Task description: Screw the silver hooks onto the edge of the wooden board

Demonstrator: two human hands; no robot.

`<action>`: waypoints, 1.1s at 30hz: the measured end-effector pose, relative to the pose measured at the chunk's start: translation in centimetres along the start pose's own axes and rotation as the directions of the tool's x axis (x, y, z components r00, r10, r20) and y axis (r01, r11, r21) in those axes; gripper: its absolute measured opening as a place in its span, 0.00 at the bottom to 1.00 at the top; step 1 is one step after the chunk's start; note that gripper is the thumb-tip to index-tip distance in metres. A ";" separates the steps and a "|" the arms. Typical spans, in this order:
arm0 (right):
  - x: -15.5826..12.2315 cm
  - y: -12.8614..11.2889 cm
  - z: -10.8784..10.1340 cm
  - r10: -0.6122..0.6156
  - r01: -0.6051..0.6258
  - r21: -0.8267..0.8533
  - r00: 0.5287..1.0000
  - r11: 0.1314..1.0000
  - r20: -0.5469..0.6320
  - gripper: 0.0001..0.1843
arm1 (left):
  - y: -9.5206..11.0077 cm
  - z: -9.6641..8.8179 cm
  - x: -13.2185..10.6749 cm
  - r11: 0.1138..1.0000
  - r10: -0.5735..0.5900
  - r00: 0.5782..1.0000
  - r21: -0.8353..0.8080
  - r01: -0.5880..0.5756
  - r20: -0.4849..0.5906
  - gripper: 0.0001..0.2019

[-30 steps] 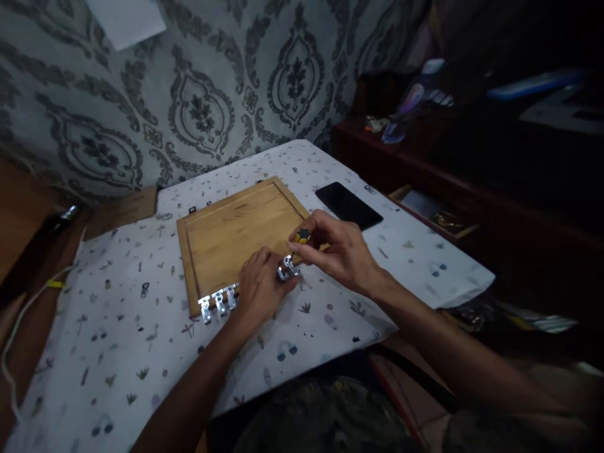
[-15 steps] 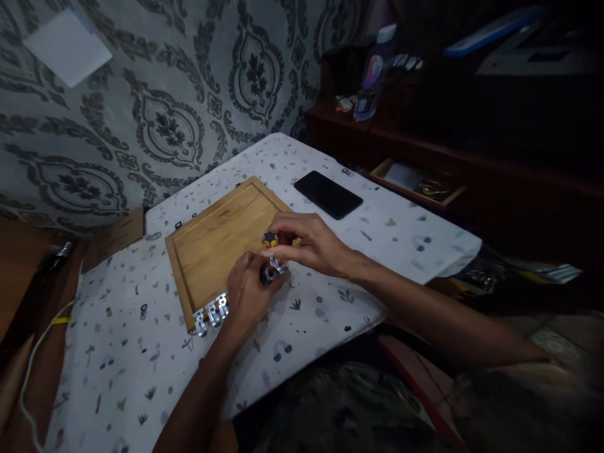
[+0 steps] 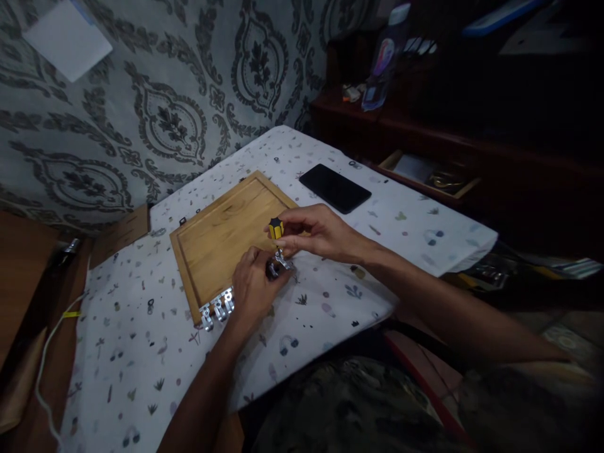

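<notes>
A wooden board with a raised rim [image 3: 226, 236] lies flat on the table. Shiny metal hooks [image 3: 218, 308] line its near edge. My left hand [image 3: 257, 283] is closed at that edge, its fingers around another metal hook [image 3: 282, 261] beside the thumb; the hand hides part of it. Above this hook stands a small screwdriver with a yellow and black handle [image 3: 276, 229], roughly upright. My right hand [image 3: 325, 234] pinches the handle between thumb and fingers. The screwdriver's tip is down at the hook, and I cannot make out a screw.
A black phone [image 3: 335, 187] lies behind the board on the patterned tablecloth [image 3: 165, 390]. Brown cardboard [image 3: 120, 236] leans at the left by the wall. A dark cabinet at the right bears a plastic bottle [image 3: 384, 60] and has an open drawer [image 3: 429, 175]. A white cable [image 3: 40, 377] hangs at the left.
The fingers of my right hand have shifted on the screwdriver, and more of its yellow handle shows. My left hand keeps its place at the board's edge. The whole view has shifted slightly.
</notes>
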State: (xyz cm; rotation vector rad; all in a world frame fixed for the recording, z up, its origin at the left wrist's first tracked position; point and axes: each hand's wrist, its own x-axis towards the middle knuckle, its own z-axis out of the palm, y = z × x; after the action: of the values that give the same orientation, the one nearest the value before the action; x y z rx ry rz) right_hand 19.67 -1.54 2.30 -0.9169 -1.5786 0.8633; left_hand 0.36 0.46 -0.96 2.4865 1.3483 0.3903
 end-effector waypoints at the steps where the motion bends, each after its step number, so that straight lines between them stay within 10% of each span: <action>1: 0.0 0.0 0.1 -0.009 0.008 -0.024 1.000 1.000 -0.019 0.23 | 0.0 0.0 0.0 1.000 -0.004 1.000 0.002 0.004 0.005 0.15; 33: -2.1 1.3 2.5 0.148 -0.144 -0.189 0.989 0.972 0.012 0.22 | 0.2 -0.2 -0.6 1.000 0.014 1.000 0.013 -0.014 0.014 0.17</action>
State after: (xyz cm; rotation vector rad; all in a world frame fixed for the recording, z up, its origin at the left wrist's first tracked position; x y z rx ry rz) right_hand 17.71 -3.03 -0.20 -1.1723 -1.6508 0.8412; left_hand 0.15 -0.16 -0.72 2.5062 1.3330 0.3678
